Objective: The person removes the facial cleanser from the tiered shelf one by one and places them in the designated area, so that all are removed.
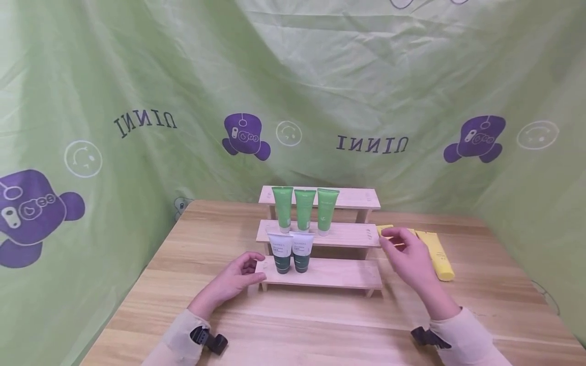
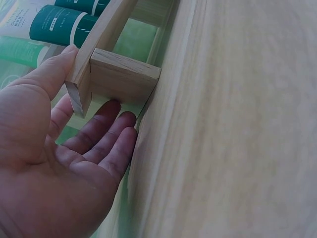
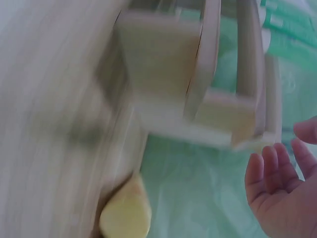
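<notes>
A three-tier wooden display stand point(image 1: 339, 272) stands on the table. Three green squeeze tubes point(image 1: 283, 208) stand in a row on its middle tier, and two white-and-dark-green tubes point(image 1: 302, 251) on the lowest. My left hand point(image 1: 234, 278) is at the lowest tier's left end; in the left wrist view its thumb point(image 2: 59, 69) touches the board's edge and its loosely bent fingers point(image 2: 111, 141) lie beside the leg. Beyond the stand's right end my right hand point(image 1: 409, 259) is raised, fingers loosely curved and holding nothing, partly covering some yellow tubes point(image 1: 435, 254).
The wooden table point(image 1: 293, 330) reaches back to a green printed curtain point(image 1: 302, 76) that hangs behind and on both sides. One yellow tube point(image 3: 126, 210) lies past the stand in the blurred right wrist view. The top tier point(image 1: 354, 197) bears no tubes.
</notes>
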The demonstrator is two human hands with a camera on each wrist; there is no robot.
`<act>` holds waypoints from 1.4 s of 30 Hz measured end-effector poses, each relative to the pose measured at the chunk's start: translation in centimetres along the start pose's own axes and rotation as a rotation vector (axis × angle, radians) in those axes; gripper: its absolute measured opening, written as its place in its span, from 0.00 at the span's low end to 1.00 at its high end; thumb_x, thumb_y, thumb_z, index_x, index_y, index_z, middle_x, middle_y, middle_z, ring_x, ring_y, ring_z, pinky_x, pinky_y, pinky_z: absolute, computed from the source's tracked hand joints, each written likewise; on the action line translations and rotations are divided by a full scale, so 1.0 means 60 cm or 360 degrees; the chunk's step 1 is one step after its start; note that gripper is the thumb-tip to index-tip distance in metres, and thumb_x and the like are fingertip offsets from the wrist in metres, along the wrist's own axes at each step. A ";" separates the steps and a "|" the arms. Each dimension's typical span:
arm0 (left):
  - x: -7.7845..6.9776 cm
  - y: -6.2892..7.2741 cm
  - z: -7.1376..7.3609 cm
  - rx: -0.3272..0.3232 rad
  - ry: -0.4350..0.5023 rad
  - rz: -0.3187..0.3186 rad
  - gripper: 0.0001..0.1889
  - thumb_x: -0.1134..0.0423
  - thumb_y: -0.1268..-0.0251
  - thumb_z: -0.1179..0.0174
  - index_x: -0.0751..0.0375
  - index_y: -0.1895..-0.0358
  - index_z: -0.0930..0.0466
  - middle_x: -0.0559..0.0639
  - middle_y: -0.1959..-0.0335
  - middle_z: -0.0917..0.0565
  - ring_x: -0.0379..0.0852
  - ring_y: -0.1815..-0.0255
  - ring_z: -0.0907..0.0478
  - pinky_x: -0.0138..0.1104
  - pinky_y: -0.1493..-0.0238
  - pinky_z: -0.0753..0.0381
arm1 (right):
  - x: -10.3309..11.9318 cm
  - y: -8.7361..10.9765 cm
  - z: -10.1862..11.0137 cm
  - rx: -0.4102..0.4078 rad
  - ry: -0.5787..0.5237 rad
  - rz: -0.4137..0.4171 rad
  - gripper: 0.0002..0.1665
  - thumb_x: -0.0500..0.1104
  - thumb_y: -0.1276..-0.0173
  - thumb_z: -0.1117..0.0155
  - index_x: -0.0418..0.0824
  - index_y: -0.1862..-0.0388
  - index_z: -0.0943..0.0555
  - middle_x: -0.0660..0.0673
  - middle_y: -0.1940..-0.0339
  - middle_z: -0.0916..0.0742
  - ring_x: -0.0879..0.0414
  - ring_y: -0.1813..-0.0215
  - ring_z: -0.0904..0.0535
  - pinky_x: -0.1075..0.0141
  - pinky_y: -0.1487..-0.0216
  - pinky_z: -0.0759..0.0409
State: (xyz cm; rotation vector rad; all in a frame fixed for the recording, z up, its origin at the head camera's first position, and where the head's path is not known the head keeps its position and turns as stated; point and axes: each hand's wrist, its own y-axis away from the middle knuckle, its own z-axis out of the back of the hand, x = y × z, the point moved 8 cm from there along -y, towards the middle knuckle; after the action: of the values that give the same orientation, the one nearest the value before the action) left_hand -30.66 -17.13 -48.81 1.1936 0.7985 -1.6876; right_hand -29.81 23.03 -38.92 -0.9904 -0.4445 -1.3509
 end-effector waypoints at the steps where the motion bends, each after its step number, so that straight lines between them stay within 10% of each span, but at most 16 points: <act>1: -0.001 0.000 0.000 0.0002 0.0000 -0.0006 0.25 0.60 0.38 0.33 0.63 0.40 0.30 0.58 0.54 0.21 0.51 0.53 0.22 0.36 0.51 0.21 | 0.009 0.001 -0.008 0.0012 -0.0024 0.0025 0.15 0.47 0.30 0.35 0.38 0.51 0.19 0.41 0.59 0.14 0.49 0.60 0.19 0.70 0.64 0.21; 15: 0.006 0.001 0.000 -0.0008 -0.0004 -0.0002 0.25 0.60 0.37 0.33 0.62 0.40 0.30 0.57 0.55 0.21 0.50 0.53 0.23 0.36 0.52 0.21 | 0.128 0.001 -0.071 0.0059 -0.0382 0.0258 0.14 0.40 0.36 0.29 0.38 0.53 0.19 0.45 0.58 0.15 0.54 0.60 0.19 0.70 0.60 0.20; 32: 0.009 -0.001 -0.008 0.0019 0.0019 -0.0016 0.25 0.60 0.38 0.33 0.62 0.41 0.30 0.58 0.55 0.21 0.51 0.53 0.22 0.37 0.51 0.20 | 0.120 -0.037 -0.124 -0.0088 -0.0939 0.0089 0.27 0.32 0.41 0.27 0.30 0.45 0.27 0.35 0.51 0.20 0.46 0.50 0.22 0.67 0.45 0.22; 42: 0.006 -0.003 -0.002 0.0020 0.0009 -0.0038 0.26 0.60 0.38 0.33 0.63 0.40 0.31 0.58 0.55 0.21 0.50 0.53 0.22 0.36 0.51 0.20 | 0.123 -0.048 -0.140 -0.0071 -0.0964 0.0055 0.29 0.35 0.41 0.26 0.32 0.43 0.28 0.38 0.49 0.20 0.49 0.48 0.22 0.67 0.44 0.23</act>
State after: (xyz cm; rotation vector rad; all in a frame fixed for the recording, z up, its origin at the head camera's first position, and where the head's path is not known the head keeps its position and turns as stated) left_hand -30.84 -17.07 -49.18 1.2023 0.8095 -1.7116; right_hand -33.13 12.15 -36.83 -1.4385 -0.8463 -1.0141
